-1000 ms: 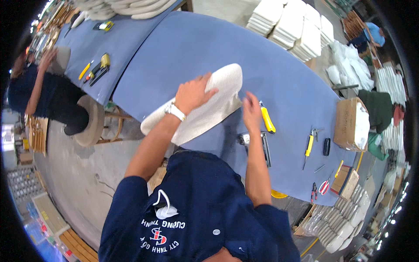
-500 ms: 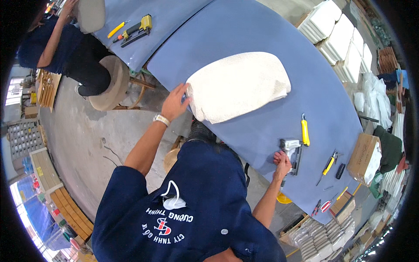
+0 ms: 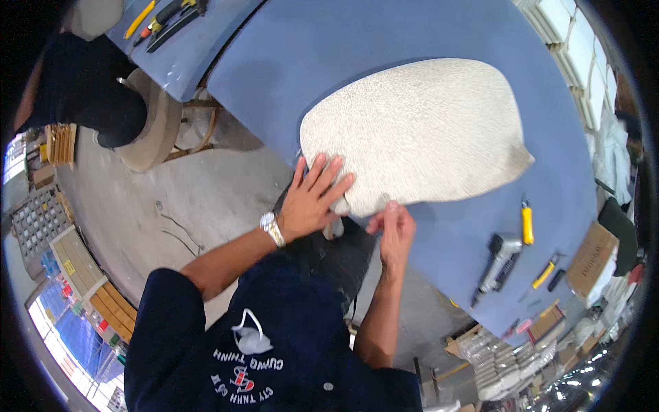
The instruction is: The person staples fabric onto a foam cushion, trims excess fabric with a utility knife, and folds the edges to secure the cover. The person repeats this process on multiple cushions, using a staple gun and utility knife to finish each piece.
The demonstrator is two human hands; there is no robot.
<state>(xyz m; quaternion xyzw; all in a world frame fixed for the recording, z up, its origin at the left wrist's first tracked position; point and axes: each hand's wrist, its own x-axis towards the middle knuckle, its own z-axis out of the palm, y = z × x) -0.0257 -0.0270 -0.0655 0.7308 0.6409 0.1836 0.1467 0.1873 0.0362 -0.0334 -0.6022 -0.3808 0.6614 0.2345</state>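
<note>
A cream fabric-covered seat panel [image 3: 419, 130] lies on the blue tabletop, its near edge by my body. My left hand [image 3: 312, 199] rests on the panel's near-left corner, fingers spread over the fabric. At the near edge, just to the right, my right hand [image 3: 395, 230] has thumb and fingers pinched on the fabric edge. A loose flap of fabric sticks out at the panel's right corner. The grey staple gun [image 3: 500, 261] lies on the table to the right, with a yellow utility knife [image 3: 526, 223] beside it.
Farther right lie a yellow-handled tool [image 3: 546, 272] and a cardboard box [image 3: 592, 257]. White stacked pads [image 3: 583, 55] stand beyond the table. At the far left, a seated person [image 3: 89, 89] is near another table holding a yellow staple gun [image 3: 171, 20].
My right hand has let go of the staple gun and moved left to the panel's edge. My left hand has come onto the panel's top. The view has shifted.
</note>
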